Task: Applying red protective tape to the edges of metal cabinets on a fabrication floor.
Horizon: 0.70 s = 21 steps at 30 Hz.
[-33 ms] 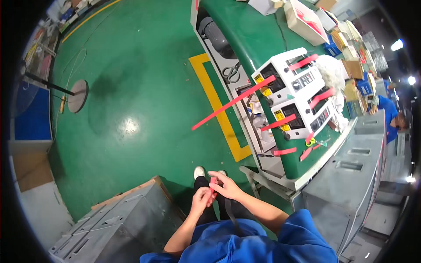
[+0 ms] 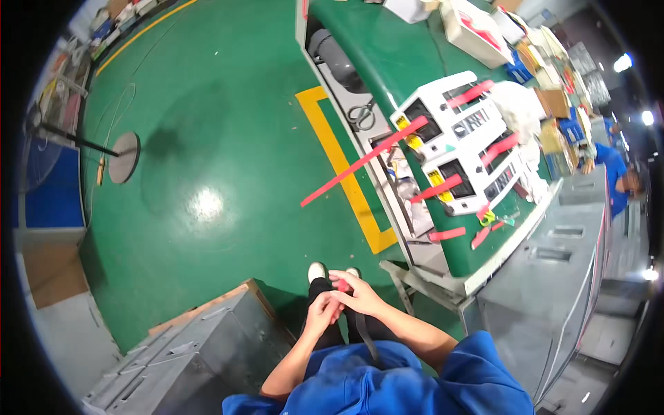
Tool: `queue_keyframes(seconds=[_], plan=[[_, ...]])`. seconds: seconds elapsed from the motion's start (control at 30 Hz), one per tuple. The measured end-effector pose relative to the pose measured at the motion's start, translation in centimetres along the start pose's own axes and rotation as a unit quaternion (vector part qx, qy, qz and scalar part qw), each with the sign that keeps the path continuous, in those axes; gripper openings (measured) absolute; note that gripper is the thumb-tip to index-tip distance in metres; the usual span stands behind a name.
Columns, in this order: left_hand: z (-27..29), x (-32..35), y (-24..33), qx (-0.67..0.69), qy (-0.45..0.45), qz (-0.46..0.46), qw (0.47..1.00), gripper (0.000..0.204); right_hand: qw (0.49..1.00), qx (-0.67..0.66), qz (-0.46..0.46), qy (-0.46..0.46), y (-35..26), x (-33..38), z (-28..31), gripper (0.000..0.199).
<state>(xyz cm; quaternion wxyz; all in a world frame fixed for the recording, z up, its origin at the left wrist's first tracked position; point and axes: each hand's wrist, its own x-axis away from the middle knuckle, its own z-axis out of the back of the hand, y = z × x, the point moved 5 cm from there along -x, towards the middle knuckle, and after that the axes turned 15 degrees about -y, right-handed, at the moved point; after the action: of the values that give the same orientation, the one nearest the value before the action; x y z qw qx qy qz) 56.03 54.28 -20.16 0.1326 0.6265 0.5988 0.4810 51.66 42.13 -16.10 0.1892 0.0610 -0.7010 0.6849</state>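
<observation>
My left hand (image 2: 319, 312) and my right hand (image 2: 361, 297) meet in front of my body, above my dark trousers. Both are closed on a small red strip (image 2: 342, 285), which shows between the fingers; much of it is hidden. Right of them on the green bench stand two white machines (image 2: 453, 124) with dark openings and yellow labels. Red strips run through both, and one long red strip (image 2: 360, 163) sticks out over the bench edge. Short cut red pieces (image 2: 447, 234) lie at the near bench corner beside green-handled scissors (image 2: 488, 218).
Grey metal cabinets stand at lower left (image 2: 207, 339) and at right (image 2: 529, 290). Black scissors (image 2: 361, 117) rest on the bench's side shelf. A white box (image 2: 474, 34) with red pieces sits farther back. Another person in blue (image 2: 610, 176) is at far right.
My fingers have shifted slightly over the red strip, covering more of it. The view has moved a little; the machines and bench things stay in place.
</observation>
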Motion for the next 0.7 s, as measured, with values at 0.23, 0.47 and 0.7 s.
queue_keyframes(seconds=[0.23, 0.47, 0.7], plan=[[-7.2, -0.3, 5.4, -0.171, -0.201, -0.006, 0.964, 0.015, 0.979, 0.108, 0.035, 0.171, -6.3, 8.7, 4.3, 0.011], [-13.6, 0.2, 8.1, -0.304, -0.303, -0.028, 0.903, 0.031, 0.944, 0.193, 0.001, 0.266, -10.8, 19.1, 5.5, 0.007], [-20.9, 1.5, 12.3, -0.477, -0.396, -0.076, 0.781, 0.016, 0.820, 0.274, -0.017, 0.503, -16.7, 37.3, 7.8, 0.015]])
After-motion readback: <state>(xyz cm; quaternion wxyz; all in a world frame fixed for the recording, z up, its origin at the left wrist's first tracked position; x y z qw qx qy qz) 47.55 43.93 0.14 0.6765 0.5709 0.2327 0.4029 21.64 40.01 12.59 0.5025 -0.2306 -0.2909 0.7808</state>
